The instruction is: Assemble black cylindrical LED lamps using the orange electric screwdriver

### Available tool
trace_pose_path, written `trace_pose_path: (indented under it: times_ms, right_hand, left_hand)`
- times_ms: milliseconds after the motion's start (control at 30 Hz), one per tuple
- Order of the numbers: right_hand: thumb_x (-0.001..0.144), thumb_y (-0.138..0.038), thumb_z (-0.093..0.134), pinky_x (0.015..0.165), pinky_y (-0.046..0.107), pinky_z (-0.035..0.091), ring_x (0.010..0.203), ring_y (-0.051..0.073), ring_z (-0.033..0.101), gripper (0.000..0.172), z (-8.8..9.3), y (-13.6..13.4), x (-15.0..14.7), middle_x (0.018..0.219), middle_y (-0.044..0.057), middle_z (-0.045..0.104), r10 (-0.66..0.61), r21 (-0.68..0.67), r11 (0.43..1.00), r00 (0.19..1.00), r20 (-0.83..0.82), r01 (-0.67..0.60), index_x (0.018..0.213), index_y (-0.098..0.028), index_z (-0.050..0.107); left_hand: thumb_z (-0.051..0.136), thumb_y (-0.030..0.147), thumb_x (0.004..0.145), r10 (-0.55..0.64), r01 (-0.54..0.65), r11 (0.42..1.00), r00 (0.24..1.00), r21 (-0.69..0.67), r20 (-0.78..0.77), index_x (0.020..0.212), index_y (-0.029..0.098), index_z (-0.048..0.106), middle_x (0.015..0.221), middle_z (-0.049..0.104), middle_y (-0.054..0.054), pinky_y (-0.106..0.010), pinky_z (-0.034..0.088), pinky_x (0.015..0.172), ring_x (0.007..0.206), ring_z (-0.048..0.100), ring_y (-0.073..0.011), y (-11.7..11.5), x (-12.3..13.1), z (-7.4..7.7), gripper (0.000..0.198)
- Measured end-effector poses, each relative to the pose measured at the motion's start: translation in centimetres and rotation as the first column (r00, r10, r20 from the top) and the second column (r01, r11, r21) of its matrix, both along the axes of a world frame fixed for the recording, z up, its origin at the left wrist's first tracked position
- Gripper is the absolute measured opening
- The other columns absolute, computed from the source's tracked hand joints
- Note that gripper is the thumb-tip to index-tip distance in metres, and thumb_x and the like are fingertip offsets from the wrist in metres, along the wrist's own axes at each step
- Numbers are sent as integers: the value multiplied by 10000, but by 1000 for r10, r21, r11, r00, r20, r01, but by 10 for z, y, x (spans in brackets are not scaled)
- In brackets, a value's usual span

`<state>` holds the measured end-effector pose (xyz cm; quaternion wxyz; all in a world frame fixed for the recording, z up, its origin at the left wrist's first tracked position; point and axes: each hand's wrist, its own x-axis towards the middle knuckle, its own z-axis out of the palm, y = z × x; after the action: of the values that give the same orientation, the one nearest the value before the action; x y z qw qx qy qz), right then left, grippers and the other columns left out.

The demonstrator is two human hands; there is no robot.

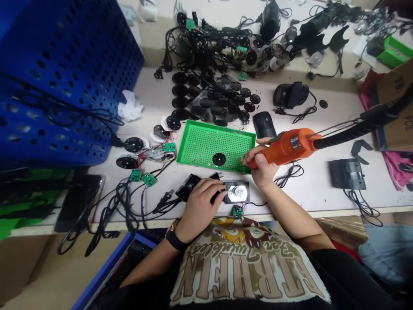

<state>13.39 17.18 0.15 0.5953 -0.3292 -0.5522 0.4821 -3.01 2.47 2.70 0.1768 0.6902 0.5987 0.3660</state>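
Observation:
My right hand (264, 168) is wrapped around an orange electric screwdriver (287, 148), which a black cable joins at its rear. My left hand (204, 198) has its fingers curled and its thumb near the left edge of a black square plate. What lies between those fingertips is hidden. On that plate sits a silver motor-like part (238, 191) on a white base. A small green circuit board (238, 211) with thin wires lies just below it. Beyond both hands, a green perforated tray (193, 148) holds small screws and a black perforated disc (219, 159).
Left stands a tall blue crate (74, 77). Wired circuit boards (149, 179) and black cables lie left of my hand. Black discs (206, 103) and tangled cords (200, 43) cover the back. Black housings (347, 174) with cords and a cardboard box (395, 107) are at right.

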Motion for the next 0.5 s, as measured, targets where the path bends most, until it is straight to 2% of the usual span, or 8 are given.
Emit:
trace_pose_path:
  times_ms: [200, 333, 400, 500]
  right_hand:
    - [854, -650, 713, 593, 338, 570, 539, 156, 557, 416, -6, -7, 3, 589, -62, 518, 19, -56, 998, 999, 28, -18, 915, -256, 593]
    - [845, -637, 732, 636, 364, 596, 597, 178, 581, 403, -10, -9, 3, 581, -49, 524, 17, -64, 998, 999, 43, -14, 883, -259, 596]
    - [839, -631, 741, 650, 373, 604, 608, 182, 585, 401, -12, -10, 2, 576, -48, 524, 5, -61, 998, 999, 34, -3, 873, -258, 596]
    - [839, -622, 745, 649, 371, 601, 598, 177, 585, 400, -12, -9, 0, 568, -51, 525, -15, -50, 999, 1000, 19, 16, 868, -253, 595]
  left_hand:
    - [690, 208, 983, -18, 18, 1000, 998, 9, -62, 1090, 171, 705, 1075, 775, -74, -420, 604, 973, 1065, 694, -240, 5, 3, 2, 114]
    - [687, 352, 986, -80, 66, 996, 958, -62, -274, 1230, 145, 696, 1324, 738, -146, -572, 551, 1049, 1284, 622, -376, 16, 15, 4, 320]
    - [696, 410, 970, -99, 68, 993, 934, -101, -343, 1230, 144, 707, 1450, 675, -168, -628, 515, 1073, 1393, 544, -446, 25, 23, 3, 372]
    - [692, 439, 969, -82, 43, 992, 932, -117, -354, 1154, 158, 727, 1497, 641, -176, -645, 467, 1118, 1449, 489, -470, 38, 34, -1, 339]
